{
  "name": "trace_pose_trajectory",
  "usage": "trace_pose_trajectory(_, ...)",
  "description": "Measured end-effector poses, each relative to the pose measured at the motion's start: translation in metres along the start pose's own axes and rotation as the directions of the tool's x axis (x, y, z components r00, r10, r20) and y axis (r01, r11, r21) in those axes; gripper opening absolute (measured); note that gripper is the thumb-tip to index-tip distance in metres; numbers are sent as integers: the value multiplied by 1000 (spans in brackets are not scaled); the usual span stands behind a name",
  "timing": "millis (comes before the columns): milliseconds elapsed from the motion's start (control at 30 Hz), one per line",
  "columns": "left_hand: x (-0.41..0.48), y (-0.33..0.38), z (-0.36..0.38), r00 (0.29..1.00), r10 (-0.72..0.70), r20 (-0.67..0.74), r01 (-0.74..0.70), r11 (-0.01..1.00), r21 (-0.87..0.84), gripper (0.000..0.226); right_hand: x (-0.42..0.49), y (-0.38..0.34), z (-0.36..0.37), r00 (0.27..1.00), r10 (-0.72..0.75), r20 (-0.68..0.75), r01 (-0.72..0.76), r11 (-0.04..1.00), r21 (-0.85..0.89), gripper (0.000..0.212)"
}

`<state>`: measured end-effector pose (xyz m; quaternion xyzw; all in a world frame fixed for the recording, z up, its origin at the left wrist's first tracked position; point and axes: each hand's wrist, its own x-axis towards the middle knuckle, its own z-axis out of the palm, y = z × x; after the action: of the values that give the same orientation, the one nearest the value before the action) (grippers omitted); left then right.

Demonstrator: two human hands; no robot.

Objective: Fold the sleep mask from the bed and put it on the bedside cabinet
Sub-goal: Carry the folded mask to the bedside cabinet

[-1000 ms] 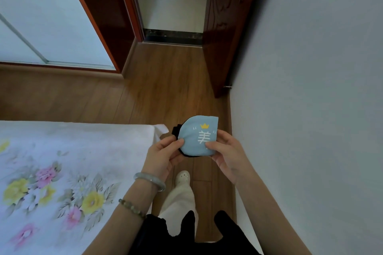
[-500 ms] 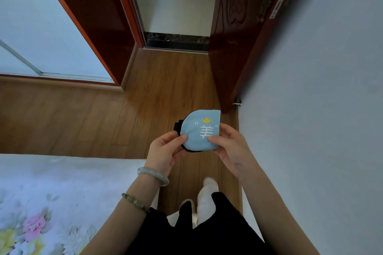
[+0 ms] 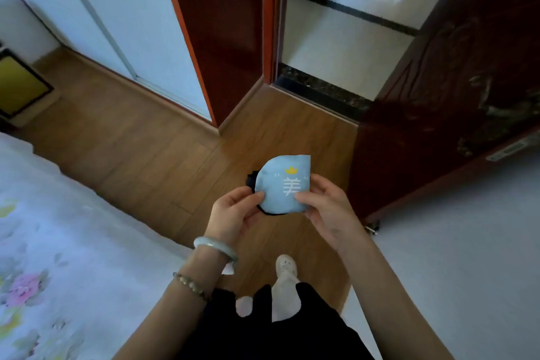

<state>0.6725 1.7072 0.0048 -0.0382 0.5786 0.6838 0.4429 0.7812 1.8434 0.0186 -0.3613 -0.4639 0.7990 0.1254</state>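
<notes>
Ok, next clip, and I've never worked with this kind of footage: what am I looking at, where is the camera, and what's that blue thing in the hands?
There is no machine here. A person wears a wide-angle camera on the head, looking forward and down, so the two arms reaching in from the bottom are their own. The left hand, with a pale bangle and a bead bracelet on the wrist, and the right hand together pinch a light blue sleep mask, already folded in half, with a yellow crown and a white character printed on it and its black strap poking out at the left. The mask is in the air above the wooden floor, not resting on anything. On the left is the bed with a floral cover; ahead is an open dark door. No bedside cabinet can be clearly made out.
</notes>
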Motion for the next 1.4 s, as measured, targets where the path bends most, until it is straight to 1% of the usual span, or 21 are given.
trace_pose_trajectory(67,12,11,6,998,31,-53,-34,997,-67,24,27,-20,6,997,27,79,-23,998,-54,30)
trace_pose_trajectory(133,21,21,5,991,44,-125,-60,990,-127,12,51,-34,19,987,70,144,-56,994,-97,33)
trace_pose_trajectory(233,32,33,-10,966,68,-248,-121,971,-206,3,87,-41,45,954,154,258,-118,981,-152,34)
trace_pose_trajectory(367,44,47,-40,908,74,-412,-206,935,-287,5,131,-36,94,889,255,380,-173,956,-238,37)
trace_pose_trajectory(433,53,55,-57,879,74,-470,-249,913,-322,6,153,-31,120,855,297,425,-182,939,-291,38)
trace_pose_trajectory(533,72,72,-86,839,86,-537,-296,900,-319,8,187,-25,161,808,356,470,-190,912,-363,40)
trace_pose_trajectory(633,95,97,-118,808,89,-582,-336,881,-333,2,224,-23,205,767,399,502,-191,890,-415,41)
trace_pose_trajectory(800,133,153,-170,752,105,-650,-421,835,-353,8,280,-31,291,731,435,526,-182,867,-465,40)
trace_pose_trajectory(1000,173,216,-228,726,108,-679,-453,818,-354,8,331,-43,375,701,433,566,-143,864,-483,37)
trace_pose_trajectory(1200,218,267,-278,698,103,-708,-481,800,-358,5,391,-45,446,662,476,579,-156,843,-515,36)
trace_pose_trajectory(1400,283,330,-350,679,97,-728,-501,786,-363,4,473,-40,538,622,521,585,-155,814,-560,39)
